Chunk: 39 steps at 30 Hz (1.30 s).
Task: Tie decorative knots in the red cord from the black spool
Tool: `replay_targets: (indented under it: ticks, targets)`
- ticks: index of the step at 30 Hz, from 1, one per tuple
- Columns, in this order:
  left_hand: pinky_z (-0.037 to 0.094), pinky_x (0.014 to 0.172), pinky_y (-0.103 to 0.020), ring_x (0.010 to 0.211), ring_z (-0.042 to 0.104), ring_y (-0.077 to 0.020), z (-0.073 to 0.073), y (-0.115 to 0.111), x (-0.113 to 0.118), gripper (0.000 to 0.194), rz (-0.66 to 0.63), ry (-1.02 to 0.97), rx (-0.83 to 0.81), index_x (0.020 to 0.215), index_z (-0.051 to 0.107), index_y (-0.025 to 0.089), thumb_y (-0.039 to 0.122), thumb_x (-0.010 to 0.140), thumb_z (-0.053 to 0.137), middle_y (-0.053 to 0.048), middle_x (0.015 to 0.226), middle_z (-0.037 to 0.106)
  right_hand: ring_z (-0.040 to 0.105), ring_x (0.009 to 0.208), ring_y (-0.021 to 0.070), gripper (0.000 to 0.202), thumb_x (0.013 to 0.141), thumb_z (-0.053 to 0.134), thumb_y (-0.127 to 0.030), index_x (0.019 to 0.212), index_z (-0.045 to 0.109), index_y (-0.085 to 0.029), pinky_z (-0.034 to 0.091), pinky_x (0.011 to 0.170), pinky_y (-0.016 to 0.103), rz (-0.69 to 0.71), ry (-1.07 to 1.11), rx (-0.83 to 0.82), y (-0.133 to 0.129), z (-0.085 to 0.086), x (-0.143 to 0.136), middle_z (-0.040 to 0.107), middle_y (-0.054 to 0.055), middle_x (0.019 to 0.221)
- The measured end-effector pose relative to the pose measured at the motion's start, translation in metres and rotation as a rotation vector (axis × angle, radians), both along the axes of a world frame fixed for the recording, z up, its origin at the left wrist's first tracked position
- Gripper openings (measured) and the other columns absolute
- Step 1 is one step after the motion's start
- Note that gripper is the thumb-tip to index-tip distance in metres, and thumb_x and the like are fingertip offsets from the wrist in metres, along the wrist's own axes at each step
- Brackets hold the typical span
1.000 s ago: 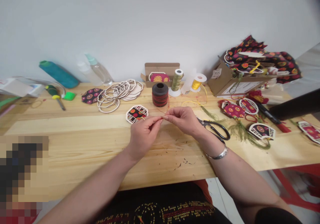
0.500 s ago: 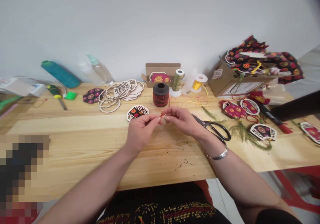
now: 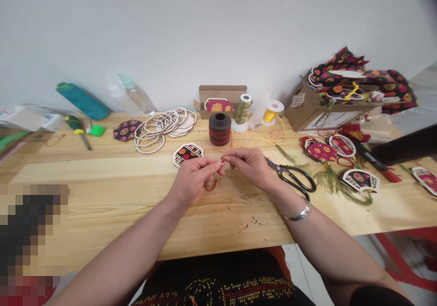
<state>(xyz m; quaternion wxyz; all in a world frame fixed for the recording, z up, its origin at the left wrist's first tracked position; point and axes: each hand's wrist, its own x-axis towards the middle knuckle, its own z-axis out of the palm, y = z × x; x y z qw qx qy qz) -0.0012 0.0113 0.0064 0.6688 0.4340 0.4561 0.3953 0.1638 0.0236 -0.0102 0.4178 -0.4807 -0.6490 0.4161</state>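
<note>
A thin red cord (image 3: 211, 186) is pinched between the fingertips of my left hand (image 3: 195, 177), and a short curved end hangs below them. My right hand (image 3: 250, 167) pinches the same cord just to the right, fingertips nearly touching the left ones. Behind my left hand lies a white-framed ornament (image 3: 187, 153) with a dark floral middle. The dark spool of red thread (image 3: 220, 130) stands upright beyond both hands. Black-handled scissors (image 3: 293, 176) lie beside my right wrist.
Wooden frames (image 3: 164, 126), a teal thread cone (image 3: 83, 101) and a screwdriver (image 3: 78, 132) lie at the left. Green (image 3: 243, 110) and yellow (image 3: 271, 114) spools stand near the wall. At the right are a full cardboard box (image 3: 307, 110), tasselled ornaments (image 3: 359, 180) and a black cylinder (image 3: 406, 144).
The curved red cord end now shows beneath my left hand. My right fingertips have closed in on the cord, and that hand has shifted slightly.
</note>
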Motion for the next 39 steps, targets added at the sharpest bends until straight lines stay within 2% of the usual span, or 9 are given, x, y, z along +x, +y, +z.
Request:
replay_targets:
  ticks: [4,8,12,17,20,23,27,34,39]
  targets:
    - [0.023,0.036,-0.02,0.036,0.032,-0.0017,0.001,-0.001,0.0,0.021,-0.137,-0.043,-0.078,0.064,0.065,0.011,0.031,0.067,0.071,-0.001,0.059,0.059,0.063,0.073,0.014,0.016,0.082,0.057,-0.025,0.084,0.073,-0.019,0.047,0.068,0.026,0.026,-0.062,0.059,0.0,-0.001,0.002,0.072,0.004,0.083]
    - [0.022,0.037,-0.02,0.037,0.033,-0.0019,0.002,-0.002,0.0,0.022,-0.196,-0.072,-0.079,0.063,0.063,0.011,0.031,0.069,0.07,0.0,0.058,0.057,0.062,0.077,0.0133,0.02,0.085,0.052,-0.018,0.088,0.072,-0.021,0.043,0.068,0.023,0.141,-0.303,0.147,-0.003,0.006,0.005,0.072,0.003,0.084]
    - [0.023,0.038,-0.021,0.037,0.032,-0.003,0.0,0.0,-0.001,0.024,-0.112,-0.04,-0.022,0.06,0.061,0.012,0.032,0.071,0.068,0.002,0.053,0.052,0.056,0.071,0.0125,0.023,0.087,0.049,-0.014,0.088,0.071,-0.02,0.035,0.063,0.023,0.159,-0.629,0.31,-0.005,0.011,0.006,0.067,0.003,0.074]
    - [0.028,0.043,-0.022,0.04,0.034,-0.0062,-0.005,0.001,-0.002,0.022,0.036,0.141,0.176,0.061,0.06,0.016,0.031,0.077,0.063,0.006,0.042,0.041,0.048,0.068,0.0157,0.017,0.087,0.048,-0.015,0.087,0.065,-0.016,0.029,0.061,0.029,0.165,-0.984,0.594,-0.008,0.01,0.004,0.06,0.005,0.072]
    - [0.034,0.046,-0.022,0.044,0.04,-0.008,-0.004,-0.001,-0.001,0.019,0.137,0.323,0.307,0.061,0.061,0.017,0.028,0.077,0.061,0.004,0.045,0.048,0.046,0.067,0.0173,0.016,0.087,0.046,-0.011,0.089,0.061,-0.014,0.028,0.061,0.032,0.196,-1.101,0.715,-0.011,0.012,0.003,0.058,0.006,0.073]
    - [0.041,0.053,-0.022,0.052,0.051,-0.0105,-0.001,-0.002,0.001,0.014,0.216,0.476,0.434,0.063,0.064,0.017,0.025,0.075,0.06,0.001,0.055,0.06,0.045,0.066,0.0178,0.017,0.088,0.043,-0.009,0.088,0.059,-0.012,0.027,0.06,0.033,0.185,-1.156,0.796,-0.016,0.014,0.0,0.057,0.006,0.072]
    - [0.046,0.059,-0.022,0.058,0.058,-0.0124,-0.002,-0.002,0.002,0.014,0.233,0.56,0.523,0.066,0.067,0.016,0.024,0.075,0.059,-0.001,0.061,0.066,0.045,0.064,0.0175,0.019,0.088,0.041,-0.008,0.081,0.058,-0.013,0.027,0.059,0.033,0.185,-1.138,0.89,-0.02,0.016,-0.004,0.057,0.006,0.069]
    - [0.049,0.059,-0.022,0.059,0.062,-0.0131,-0.008,-0.002,0.002,0.016,0.22,0.556,0.565,0.067,0.068,0.016,0.025,0.076,0.059,-0.001,0.065,0.071,0.046,0.06,0.0167,0.023,0.087,0.039,-0.005,0.075,0.055,-0.013,0.028,0.056,0.032,0.166,-1.097,0.997,-0.02,0.018,-0.007,0.055,0.005,0.064]
    - [0.049,0.058,-0.02,0.058,0.063,-0.0124,-0.007,-0.001,0.002,0.014,0.214,0.526,0.561,0.069,0.069,0.016,0.023,0.076,0.059,0.0,0.063,0.071,0.045,0.06,0.0162,0.02,0.088,0.039,-0.005,0.078,0.055,-0.012,0.029,0.056,0.032,0.184,-1.072,1.011,-0.022,0.018,-0.007,0.055,0.005,0.065]
